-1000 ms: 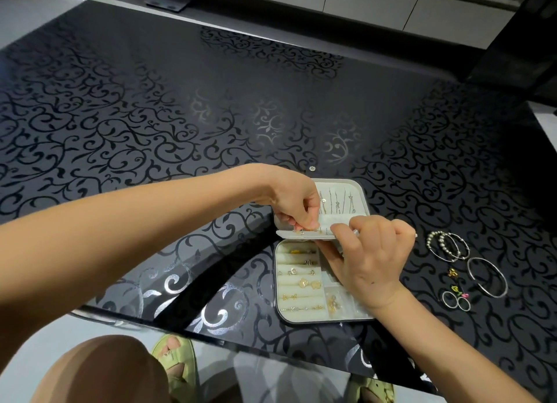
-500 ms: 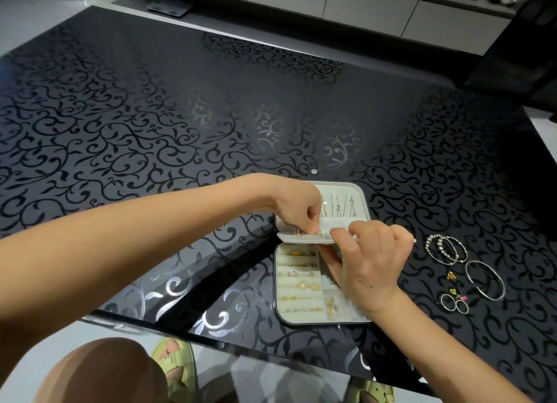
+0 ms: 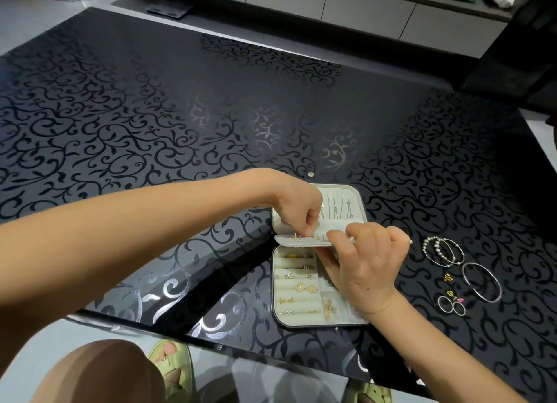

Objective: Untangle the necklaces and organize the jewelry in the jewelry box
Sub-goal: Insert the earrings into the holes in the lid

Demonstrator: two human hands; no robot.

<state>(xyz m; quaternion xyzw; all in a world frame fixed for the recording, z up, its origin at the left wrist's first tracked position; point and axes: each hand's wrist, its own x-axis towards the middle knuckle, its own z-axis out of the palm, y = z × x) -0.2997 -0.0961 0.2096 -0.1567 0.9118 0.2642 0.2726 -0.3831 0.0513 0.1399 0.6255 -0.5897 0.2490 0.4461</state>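
Jewelry box (image 3: 273, 285) lies open on the black patterned table (image 3: 150, 116), near the front edge, between both hands. The right hand (image 3: 364, 267) grips the box's middle flap (image 3: 304, 243) at its right end, thumb on top, fingers curled under, holding it raised over the lower tray. The left hand (image 3: 298, 212) comes in from the left with fingertips bunched together, down on the flap at the gold studs (image 3: 297, 237); cannot tell if they pinch a stud or just touch the flap. Thin necklaces (image 3: 340, 206) hang in rows in the lid behind. Gold rings (image 3: 298, 288) sit in the tray's rolls. To the right of the box, apart from it: beaded bangles (image 3: 443, 250), 1 open silver cuff (image 3: 482, 282), 2 small hoops (image 3: 452, 305), and small gold and coloured pieces between them. 1 tiny stud (image 3: 311, 175) lies just behind the lid.
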